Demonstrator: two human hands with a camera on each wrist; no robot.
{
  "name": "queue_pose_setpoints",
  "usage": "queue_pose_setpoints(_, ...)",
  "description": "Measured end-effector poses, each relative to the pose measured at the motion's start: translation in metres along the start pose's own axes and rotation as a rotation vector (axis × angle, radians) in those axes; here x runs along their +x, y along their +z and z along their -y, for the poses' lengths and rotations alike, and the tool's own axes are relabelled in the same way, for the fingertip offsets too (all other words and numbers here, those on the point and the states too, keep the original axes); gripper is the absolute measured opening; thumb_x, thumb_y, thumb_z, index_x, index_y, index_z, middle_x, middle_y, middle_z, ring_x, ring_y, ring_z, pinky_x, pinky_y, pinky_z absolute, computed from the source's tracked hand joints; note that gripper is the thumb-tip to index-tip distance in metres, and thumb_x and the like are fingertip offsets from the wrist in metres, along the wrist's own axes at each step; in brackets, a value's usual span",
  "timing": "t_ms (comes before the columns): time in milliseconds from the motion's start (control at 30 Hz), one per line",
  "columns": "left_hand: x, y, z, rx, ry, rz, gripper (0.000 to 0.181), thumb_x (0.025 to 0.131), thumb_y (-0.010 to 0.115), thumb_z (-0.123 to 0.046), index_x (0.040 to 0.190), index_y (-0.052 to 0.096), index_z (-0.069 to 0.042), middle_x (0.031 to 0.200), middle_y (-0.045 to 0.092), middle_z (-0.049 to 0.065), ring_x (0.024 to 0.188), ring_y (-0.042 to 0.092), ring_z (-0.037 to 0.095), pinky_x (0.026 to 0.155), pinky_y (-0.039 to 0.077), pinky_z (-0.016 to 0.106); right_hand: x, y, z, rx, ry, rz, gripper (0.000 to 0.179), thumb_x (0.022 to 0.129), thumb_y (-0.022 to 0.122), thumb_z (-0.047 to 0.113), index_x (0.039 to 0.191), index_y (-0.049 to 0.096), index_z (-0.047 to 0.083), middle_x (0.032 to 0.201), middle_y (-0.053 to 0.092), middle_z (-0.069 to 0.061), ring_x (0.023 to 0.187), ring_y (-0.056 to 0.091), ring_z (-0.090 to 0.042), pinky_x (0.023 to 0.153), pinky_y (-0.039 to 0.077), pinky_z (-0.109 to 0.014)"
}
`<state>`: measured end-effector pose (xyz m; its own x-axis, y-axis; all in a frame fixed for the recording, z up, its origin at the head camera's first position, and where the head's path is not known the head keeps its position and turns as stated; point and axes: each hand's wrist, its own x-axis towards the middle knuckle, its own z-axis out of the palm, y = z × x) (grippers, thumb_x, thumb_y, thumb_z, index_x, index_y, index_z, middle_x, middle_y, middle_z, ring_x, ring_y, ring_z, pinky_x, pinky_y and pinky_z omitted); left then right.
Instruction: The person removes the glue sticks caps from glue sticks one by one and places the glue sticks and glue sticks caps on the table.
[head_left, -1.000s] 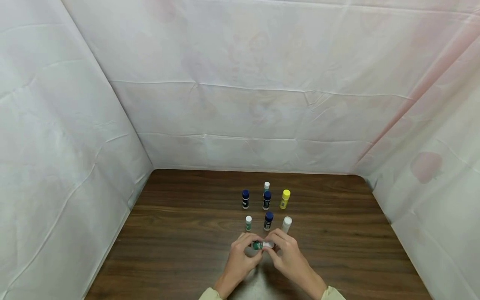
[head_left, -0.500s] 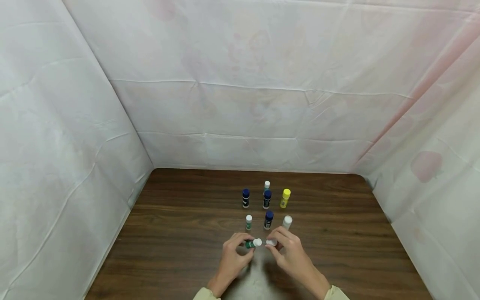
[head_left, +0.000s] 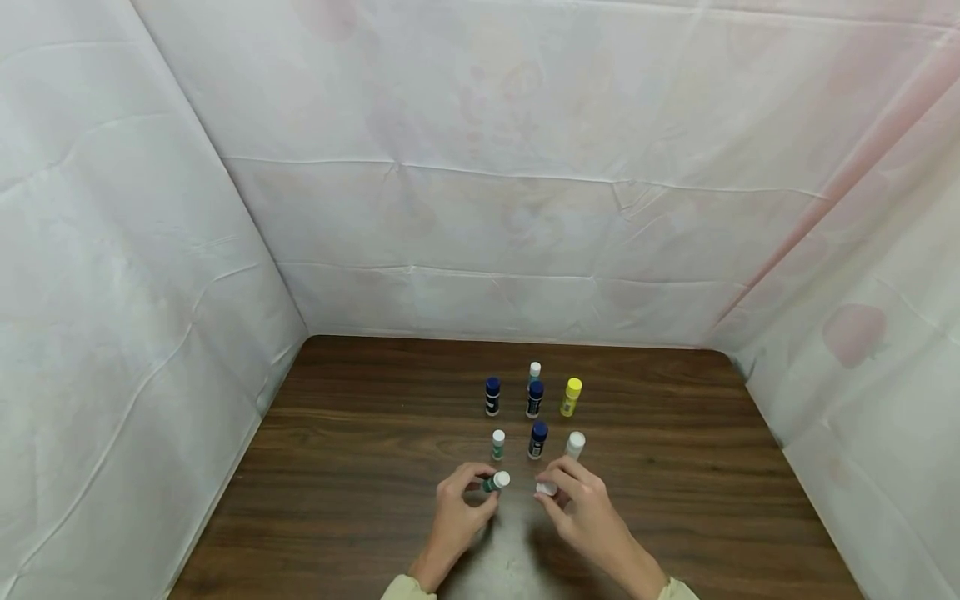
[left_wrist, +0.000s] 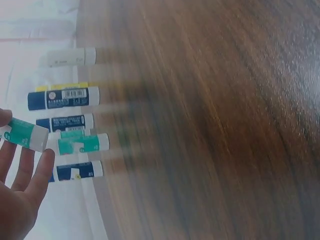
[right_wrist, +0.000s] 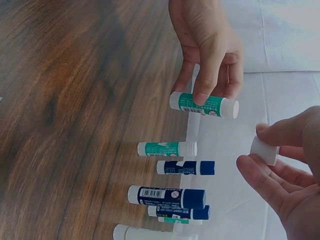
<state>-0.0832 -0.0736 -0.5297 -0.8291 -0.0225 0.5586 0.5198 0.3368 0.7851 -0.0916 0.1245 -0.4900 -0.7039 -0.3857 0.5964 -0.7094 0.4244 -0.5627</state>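
My left hand [head_left: 456, 510] pinches a green glue stick [head_left: 497, 481] with a white uncapped top, tilted up and toward the right. In the right wrist view the green label of this glue stick [right_wrist: 200, 106] shows between thumb and fingers. My right hand [head_left: 588, 510] holds a small white cap [right_wrist: 264, 151] between thumb and fingertips, apart from the stick. Just beyond the hands stand a small green glue stick [head_left: 498, 446] with a white top, a dark blue glue stick [head_left: 537, 442] and a white glue stick [head_left: 575, 444], its lower part hidden by the right hand.
A back row holds two dark blue glue sticks, the left blue one [head_left: 492, 397] and the middle blue one [head_left: 534, 400], and a yellow glue stick [head_left: 571, 398]. A white-capped stick [head_left: 535, 372] is partly hidden behind. White cloth [head_left: 480, 225] walls the wooden table [head_left: 337, 483].
The hands have drawn apart. The white cap has come off the green glue stick and stays in the right hand, while the left hand moved left with the stick, its top now tilted up.
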Motion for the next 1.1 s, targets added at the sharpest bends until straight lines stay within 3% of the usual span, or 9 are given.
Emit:
queue_pose_setpoints(300, 0.003, -0.010, 0.007, 0.023, -0.068, -0.039, 0.032, 0.065, 0.072, 0.019, 0.091, 0.065, 0.001, 0.086, 0.067, 0.011, 0.075, 0.065, 0.030, 0.065, 0.056, 0.035, -0.007, -0.005, 0.002, -0.003, -0.019, -0.029, 0.032, 0.063, 0.079, -0.014, 0.088, 0.068, 0.005, 0.087, 0.055, 0.001, 0.063, 0.052, -0.003, 0.050, 0.043, -0.011)
queue_pose_setpoints(500, 0.007, -0.016, 0.011, -0.008, -0.145, -0.056, 0.028, 0.070, 0.069, 0.017, 0.093, 0.065, 0.002, 0.088, 0.066, 0.014, 0.080, 0.064, 0.034, 0.068, 0.054, 0.050, -0.016, -0.009, 0.002, -0.021, 0.080, 0.011, 0.032, 0.065, 0.078, -0.013, 0.088, 0.067, 0.007, 0.087, 0.055, 0.003, 0.064, 0.050, 0.001, 0.047, 0.045, -0.015)
queue_pose_setpoints(667, 0.011, -0.021, 0.014, -0.010, -0.205, -0.073, 0.027, 0.071, 0.070, 0.015, 0.095, 0.065, 0.002, 0.091, 0.066, 0.015, 0.085, 0.064, 0.032, 0.071, 0.054, 0.051, -0.021, -0.011, 0.001, -0.028, 0.099, 0.007, 0.032, 0.065, 0.078, -0.012, 0.086, 0.066, 0.007, 0.087, 0.055, 0.005, 0.065, 0.050, 0.001, 0.047, 0.044, -0.015)
queue_pose_setpoints(933, 0.017, -0.026, 0.019, -0.002, -0.227, -0.119, 0.026, 0.072, 0.070, 0.015, 0.094, 0.065, 0.003, 0.090, 0.066, 0.016, 0.085, 0.064, 0.033, 0.071, 0.054, 0.048, -0.028, -0.013, 0.003, -0.048, 0.145, 0.009, 0.035, 0.065, 0.078, -0.013, 0.088, 0.066, 0.011, 0.085, 0.055, 0.008, 0.064, 0.049, 0.000, 0.047, 0.043, -0.014)
queue_pose_setpoints(1100, 0.017, -0.026, 0.024, 0.009, -0.253, -0.131, 0.025, 0.072, 0.071, 0.013, 0.094, 0.066, 0.002, 0.091, 0.066, 0.015, 0.086, 0.065, 0.031, 0.071, 0.055, 0.042, -0.033, -0.015, 0.002, -0.065, 0.130, -0.021, 0.041, 0.063, 0.078, -0.015, 0.089, 0.065, 0.014, 0.085, 0.055, 0.008, 0.064, 0.049, 0.001, 0.048, 0.042, -0.013)
